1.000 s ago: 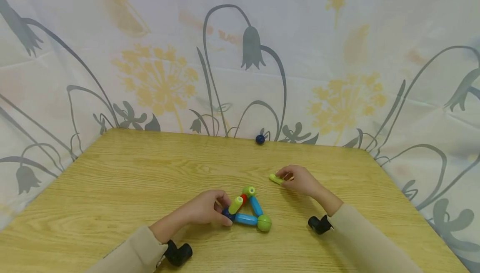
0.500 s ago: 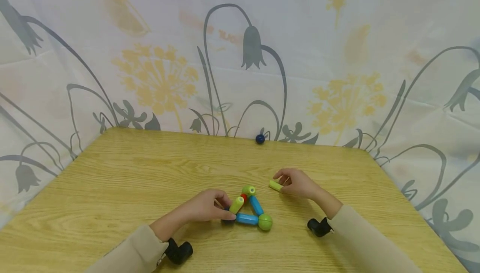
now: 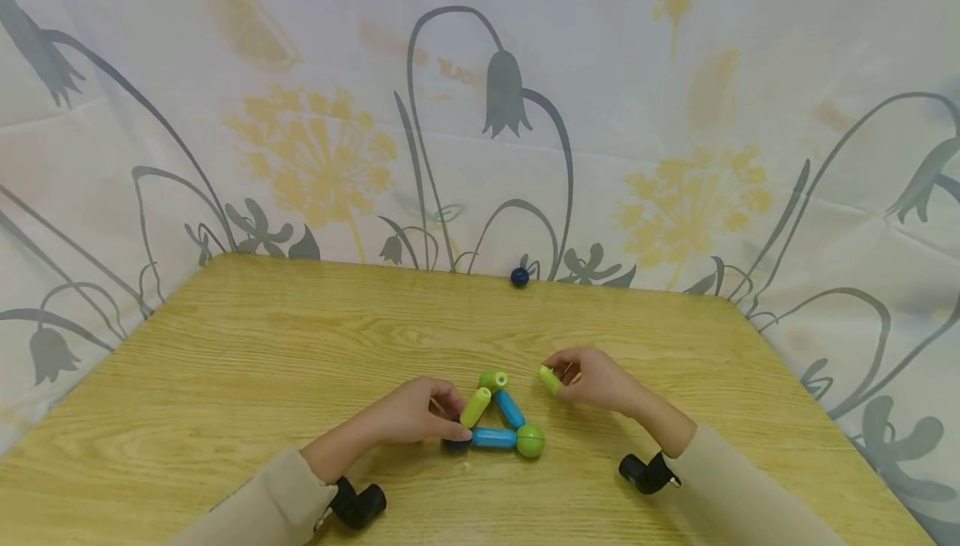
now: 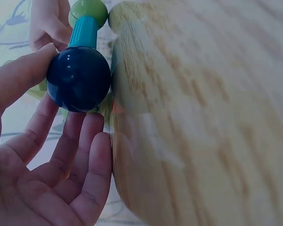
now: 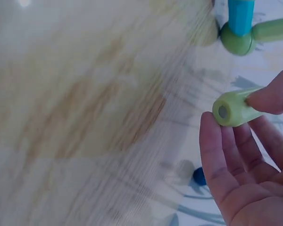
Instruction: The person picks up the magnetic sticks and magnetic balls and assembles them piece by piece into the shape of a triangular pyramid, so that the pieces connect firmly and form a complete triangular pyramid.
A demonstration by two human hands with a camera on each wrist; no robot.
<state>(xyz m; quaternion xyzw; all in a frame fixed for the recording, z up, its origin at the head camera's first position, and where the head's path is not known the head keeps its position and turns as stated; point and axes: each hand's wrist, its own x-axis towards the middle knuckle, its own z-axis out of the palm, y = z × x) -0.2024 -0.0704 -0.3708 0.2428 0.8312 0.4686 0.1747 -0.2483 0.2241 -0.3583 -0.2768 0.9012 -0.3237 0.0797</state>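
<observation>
My left hand (image 3: 420,413) holds the dark blue ball (image 4: 79,79) at the near left corner of a triangle of magnetic rods and balls, thumb and fingers about it. A light green rod (image 3: 476,407) stands up from that corner. Along the near side, a blue rod (image 3: 493,438) runs to a green ball (image 3: 530,441). Another blue rod (image 3: 510,409) leads to the far corner, where a green ball (image 5: 238,43) bears a second green rod (image 5: 276,29). To the right, my right hand (image 3: 596,381) pinches a loose light green rod (image 5: 233,107), its grey end showing.
A dark blue ball (image 3: 520,277) lies at the back edge of the wooden table (image 3: 337,321), in front of the flower-printed cloth (image 3: 337,71). Black camera mounts (image 3: 358,506) sit by the sleeves, close over the table.
My right hand has come a little nearer with its green rod, which has turned. The green rod by my left hand has shifted slightly right, and the red piece behind it is now hidden.
</observation>
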